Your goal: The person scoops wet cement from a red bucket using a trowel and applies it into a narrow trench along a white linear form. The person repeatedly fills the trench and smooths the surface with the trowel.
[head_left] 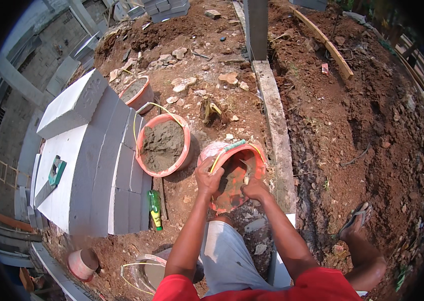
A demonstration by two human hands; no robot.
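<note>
On red dirt near a block wall [91, 165], the left hand [208, 179] grips the rim of a nearly empty orange bucket [232, 178] while the right hand [255, 189] reaches inside, grip unclear; a mortar-filled bucket [163, 145] sits left, seemingly untouched.

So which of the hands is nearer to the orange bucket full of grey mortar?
Left. The left hand grips the rim of the tilted empty bucket on the side facing the mortar-filled bucket; the right hand is inside the empty bucket, farther away.
</note>
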